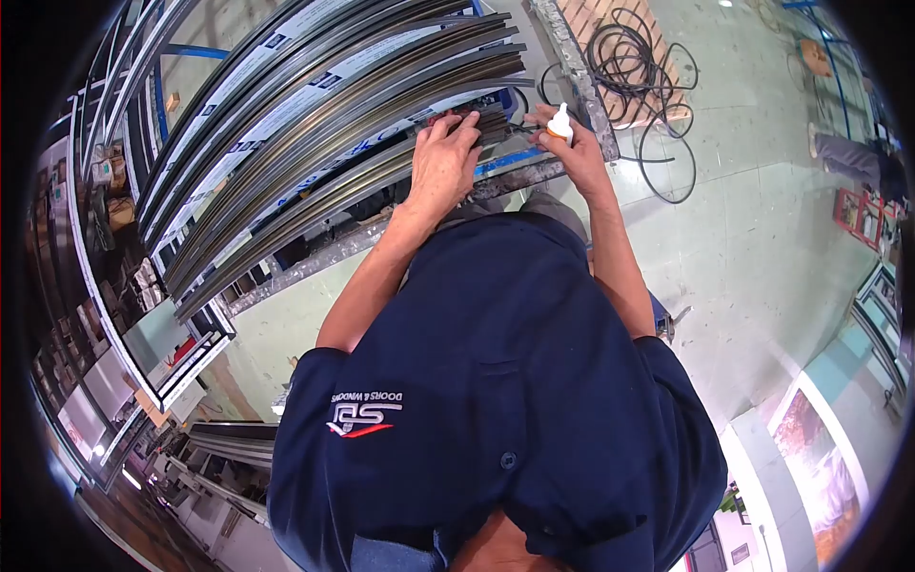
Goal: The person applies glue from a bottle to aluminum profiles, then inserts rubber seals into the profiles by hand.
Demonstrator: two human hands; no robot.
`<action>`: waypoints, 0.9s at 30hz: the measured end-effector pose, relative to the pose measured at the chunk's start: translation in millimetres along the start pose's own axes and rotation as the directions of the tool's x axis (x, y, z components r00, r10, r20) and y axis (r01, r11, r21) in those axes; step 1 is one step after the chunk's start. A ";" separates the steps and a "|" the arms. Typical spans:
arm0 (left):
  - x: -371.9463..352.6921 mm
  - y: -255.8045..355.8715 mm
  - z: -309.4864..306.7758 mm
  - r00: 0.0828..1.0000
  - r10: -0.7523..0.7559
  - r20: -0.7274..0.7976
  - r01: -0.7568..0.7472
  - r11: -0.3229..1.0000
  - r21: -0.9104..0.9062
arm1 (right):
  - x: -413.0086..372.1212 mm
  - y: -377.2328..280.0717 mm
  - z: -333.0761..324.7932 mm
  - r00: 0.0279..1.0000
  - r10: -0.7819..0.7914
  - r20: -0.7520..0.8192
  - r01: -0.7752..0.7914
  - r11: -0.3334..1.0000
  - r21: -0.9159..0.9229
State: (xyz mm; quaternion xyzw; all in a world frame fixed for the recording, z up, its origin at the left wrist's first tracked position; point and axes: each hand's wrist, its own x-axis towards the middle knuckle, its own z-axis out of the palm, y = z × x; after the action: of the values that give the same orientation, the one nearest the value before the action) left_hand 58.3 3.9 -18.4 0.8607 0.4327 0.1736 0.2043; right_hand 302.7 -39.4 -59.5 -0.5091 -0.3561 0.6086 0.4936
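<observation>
My left hand (443, 157) presses flat on the ends of a stack of long grey aluminium profiles (315, 124), fingers spread over the end of a dark profile. My right hand (570, 153) is closed around a small white glue bottle (559, 125) with an orange tip, held just right of the profile ends, above a blue-taped rail (510, 160). The two hands are close together, a hand's width apart. My navy shirt (496, 381) fills the lower middle of the view.
The profiles lie on a metal rack (315, 255) running from lower left to upper right. Coils of black rubber cord (634, 57) lie on a wooden pallet and the green floor (762, 238) to the right. Window frames (143, 353) lean at the left. A red object (855, 214) is at far right.
</observation>
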 end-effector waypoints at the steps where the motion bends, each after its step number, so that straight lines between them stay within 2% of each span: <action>1: -1.5 -1.0 -0.6 0.999 0.015 -0.037 -0.016 0.999 -0.030 | 0.7 2.2 -2.2 1.000 0.010 0.000 -0.010 1.000 -0.007; 3: -4.7 -5.5 -2.8 0.993 0.044 -0.112 -0.054 0.995 -0.089 | 1.5 5.8 -8.2 1.000 0.029 -0.002 -0.029 0.999 -0.022; 6: -19.7 -5.8 -7.6 0.991 -0.098 -0.088 0.066 0.950 -0.306 | -4.7 3.9 -12.9 0.996 0.057 -0.063 -0.060 0.997 -0.041; 7: -22.9 -4.5 -11.4 0.989 -0.106 -0.103 0.072 0.954 -0.290 | -6.8 5.4 -16.4 0.997 0.045 -0.066 -0.048 0.998 -0.037; 10: -30.0 0.7 -9.4 0.916 -0.398 -0.050 0.270 0.704 -0.656 | -13.1 4.2 -21.9 0.998 0.032 -0.051 -0.035 0.997 -0.062; 11: -30.7 2.7 -10.3 0.891 -0.453 -0.042 0.294 0.645 -0.705 | -16.6 0.7 -22.3 0.999 0.045 -0.030 -0.048 0.994 -0.097; 13: -32.4 -5.7 -6.9 0.890 -0.455 -0.007 0.317 0.631 -0.708 | -23.4 -11.1 -18.2 0.996 0.083 0.016 -0.080 0.983 -0.163; 15: -33.1 -17.8 -2.4 0.901 -0.432 0.023 0.328 0.647 -0.688 | -29.4 -17.7 -10.5 1.000 0.021 0.010 -0.018 0.972 -0.235; 16: -33.6 -21.7 0.6 0.895 -0.446 0.007 0.306 0.602 -0.738 | -31.3 -21.5 -6.6 1.000 -0.011 0.007 0.012 0.963 -0.270; 17: -34.7 -25.0 4.1 0.887 -0.461 -0.007 0.282 0.555 -0.783 | -32.4 -28.9 -5.0 0.999 -0.031 0.018 0.036 0.874 -0.485; 19: -34.6 -24.0 5.7 0.863 -0.504 -0.037 0.222 0.444 -0.868 | -34.3 -32.6 4.6 0.998 -0.059 -0.006 0.046 0.830 -0.557; 21: -33.5 -25.3 6.7 0.838 -0.543 -0.052 0.213 0.414 -0.885 | -33.0 -28.1 15.1 0.989 -0.147 -0.026 0.101 0.786 -0.609; 24: -33.9 -28.9 12.3 0.818 -0.569 -0.083 0.167 0.373 -0.913 | -32.3 -26.2 27.0 0.978 -0.208 0.016 0.146 0.627 -0.765; 27: -38.1 -30.4 15.3 0.821 -0.560 -0.107 0.131 0.367 -0.921 | -30.3 -21.7 38.7 0.976 -0.218 0.007 0.140 0.599 -0.789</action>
State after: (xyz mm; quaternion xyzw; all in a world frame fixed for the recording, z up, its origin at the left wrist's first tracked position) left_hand 23.5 -13.8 -51.4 0.4537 0.4842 0.4976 0.5586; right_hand 270.1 -60.2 -22.2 -0.6617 -0.6126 0.3156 0.2956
